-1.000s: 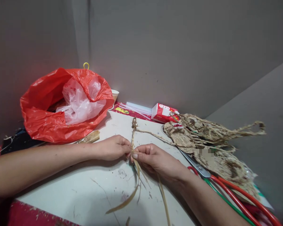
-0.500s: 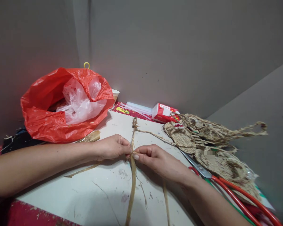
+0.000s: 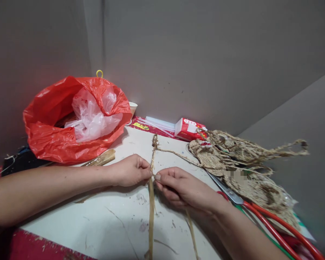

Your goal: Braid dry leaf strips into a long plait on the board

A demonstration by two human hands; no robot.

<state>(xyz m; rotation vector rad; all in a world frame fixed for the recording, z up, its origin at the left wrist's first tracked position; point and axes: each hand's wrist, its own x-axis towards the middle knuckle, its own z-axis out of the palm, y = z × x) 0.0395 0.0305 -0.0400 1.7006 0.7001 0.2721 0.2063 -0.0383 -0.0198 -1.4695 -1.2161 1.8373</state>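
My left hand is closed in a pinch at the lower end of a short twisted fibre cord. My right hand pinches just beside it, thumb and forefinger closed on a fibre strip that trails out below the palm. Between the hands a wider tan fibre strip hangs down toward the table's near edge. At its top the cord meets a dark knot, from which a thin twisted cord runs right to a pair of woven straw sandals. The fingertips hide the joint.
Large red-handled shears lie under the sandals at right. A red plastic bag stands at back left, with a fibre bundle by it. Behind are a paper cup, straws and a red packet.
My right hand's lower fingers have spread a little downward while the pinch stays. The wide strip has swung slightly, hanging straighter. A thin fibre beside it now lies lower.
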